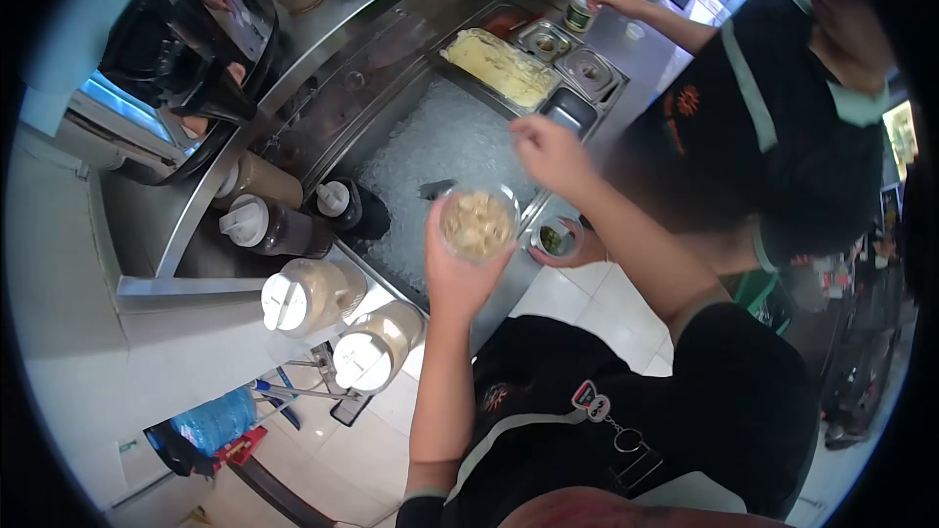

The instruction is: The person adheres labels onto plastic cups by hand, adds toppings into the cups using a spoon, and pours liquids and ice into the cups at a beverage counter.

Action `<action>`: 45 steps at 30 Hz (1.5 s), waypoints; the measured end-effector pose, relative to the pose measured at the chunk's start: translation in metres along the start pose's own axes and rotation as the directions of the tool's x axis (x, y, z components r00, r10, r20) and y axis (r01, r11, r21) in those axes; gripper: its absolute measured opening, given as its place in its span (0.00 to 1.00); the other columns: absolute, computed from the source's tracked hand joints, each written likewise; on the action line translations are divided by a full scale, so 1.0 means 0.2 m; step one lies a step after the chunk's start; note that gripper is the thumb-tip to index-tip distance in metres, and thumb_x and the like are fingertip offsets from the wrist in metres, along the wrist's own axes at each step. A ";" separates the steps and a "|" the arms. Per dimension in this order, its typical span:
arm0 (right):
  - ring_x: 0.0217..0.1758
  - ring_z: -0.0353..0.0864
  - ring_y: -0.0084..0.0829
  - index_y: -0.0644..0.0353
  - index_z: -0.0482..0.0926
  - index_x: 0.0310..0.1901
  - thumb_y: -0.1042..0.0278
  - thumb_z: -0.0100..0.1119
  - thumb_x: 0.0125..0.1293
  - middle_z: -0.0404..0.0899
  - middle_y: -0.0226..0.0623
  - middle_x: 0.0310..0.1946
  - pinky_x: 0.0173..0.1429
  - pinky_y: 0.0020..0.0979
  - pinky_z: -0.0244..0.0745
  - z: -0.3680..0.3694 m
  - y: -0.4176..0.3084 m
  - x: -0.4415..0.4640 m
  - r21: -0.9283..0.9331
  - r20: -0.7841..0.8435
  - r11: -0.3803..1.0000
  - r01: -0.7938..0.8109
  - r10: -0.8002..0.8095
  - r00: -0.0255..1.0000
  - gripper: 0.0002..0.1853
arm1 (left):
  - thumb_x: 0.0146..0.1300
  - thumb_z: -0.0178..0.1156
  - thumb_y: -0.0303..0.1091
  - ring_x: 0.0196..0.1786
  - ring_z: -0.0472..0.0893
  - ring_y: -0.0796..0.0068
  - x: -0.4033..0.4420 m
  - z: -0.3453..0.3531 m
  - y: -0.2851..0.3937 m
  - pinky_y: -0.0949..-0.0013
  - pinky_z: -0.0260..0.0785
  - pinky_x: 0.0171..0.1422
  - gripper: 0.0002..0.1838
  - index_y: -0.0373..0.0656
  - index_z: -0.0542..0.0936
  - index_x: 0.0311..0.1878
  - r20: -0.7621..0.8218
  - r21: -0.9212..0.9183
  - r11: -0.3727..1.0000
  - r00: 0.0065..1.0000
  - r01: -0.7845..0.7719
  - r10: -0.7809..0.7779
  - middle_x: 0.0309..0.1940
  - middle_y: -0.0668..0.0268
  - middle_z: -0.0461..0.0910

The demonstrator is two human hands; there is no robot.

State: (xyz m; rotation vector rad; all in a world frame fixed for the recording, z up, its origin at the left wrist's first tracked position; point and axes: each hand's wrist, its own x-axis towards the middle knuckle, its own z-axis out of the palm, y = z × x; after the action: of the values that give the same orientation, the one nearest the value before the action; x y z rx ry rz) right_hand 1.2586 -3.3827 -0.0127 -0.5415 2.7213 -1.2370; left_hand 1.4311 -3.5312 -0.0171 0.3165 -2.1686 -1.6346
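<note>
Remotely, I see a steel bin (381, 122) of glassy crushed ice (421, 142). The right grip (556, 156) hangs blurred near its rim, fingers bunched; I cannot tell if it holds anything. The left grip (458, 277), forearm extended, clamps a round clear cup (512, 214) by the bin's edge, mouth facing me, long axis foreshortened, lumpy pale chunks (476, 223) inside.

Ice (430, 137) in the bin (375, 137) let into the table (650, 68); one jug (367, 215) at the bin's left side, four further jugs (318, 288) left of and before it; pans (590, 70) behind the ice and to the right, one containing food (501, 68); cup (477, 223) in the left fingers (433, 233), above the bin's near part; right fingers (529, 142) beyond the cup, rightward; co-worker (724, 108) at right
</note>
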 end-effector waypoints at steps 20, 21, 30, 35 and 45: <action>0.73 0.62 0.52 0.47 0.53 0.78 0.48 0.70 0.54 0.54 0.44 0.76 0.67 0.48 0.69 0.01 0.30 -0.75 -0.524 0.433 0.839 0.147 0.114 0.894 0.52 | 0.41 0.83 0.38 0.63 0.76 0.61 0.65 0.96 0.46 0.62 0.70 0.66 0.51 0.29 0.65 0.66 0.190 -0.186 0.955 0.945 -0.232 0.267 0.59 0.50 0.75; 0.73 0.62 0.52 0.45 0.46 0.80 0.49 0.70 0.54 0.51 0.44 0.78 0.67 0.49 0.69 0.05 0.33 -0.71 -0.523 0.516 0.834 0.177 0.145 0.844 0.56 | 0.42 0.82 0.37 0.62 0.76 0.61 0.66 0.98 0.44 0.62 0.70 0.66 0.49 0.31 0.65 0.65 0.175 -0.200 0.952 0.948 -0.232 0.268 0.58 0.50 0.75; 0.61 0.75 0.52 0.57 0.61 0.73 0.56 0.71 0.48 0.65 0.47 0.67 0.62 0.46 0.76 -0.12 0.19 -0.51 -0.394 0.549 0.908 0.140 0.111 0.829 0.48 | 0.51 0.78 0.41 0.73 0.67 0.54 0.69 0.88 0.66 0.58 0.60 0.75 0.56 0.35 0.53 0.76 0.223 0.016 0.947 0.924 -0.322 0.310 0.71 0.45 0.65; 0.63 0.77 0.49 0.59 0.68 0.70 0.41 0.67 0.49 0.73 0.54 0.63 0.63 0.44 0.74 -0.52 -0.20 -0.34 -0.311 0.551 0.927 0.211 -0.005 0.834 0.48 | 0.55 0.70 0.40 0.77 0.59 0.51 0.25 0.19 0.47 0.41 0.51 0.76 0.49 0.46 0.53 0.77 -0.028 -0.315 0.932 0.983 -0.182 0.182 0.74 0.50 0.61; 0.51 0.85 0.51 0.70 0.84 0.48 0.13 0.44 0.57 0.84 0.59 0.45 0.56 0.43 0.78 -0.73 -1.30 -0.33 -0.455 0.761 0.690 0.563 -0.027 0.648 0.54 | 0.52 0.78 0.43 0.58 0.79 0.59 -0.37 -0.03 0.53 0.61 0.75 0.59 0.54 0.42 0.52 0.74 0.225 -0.712 0.683 0.974 0.165 -0.001 0.65 0.51 0.67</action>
State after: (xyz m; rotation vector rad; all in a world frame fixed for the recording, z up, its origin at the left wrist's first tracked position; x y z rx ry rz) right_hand 1.3563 -3.4129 0.2756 -1.3068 2.2890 0.0914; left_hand 1.5051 -3.4750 0.0711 -0.0053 -1.4365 -2.5157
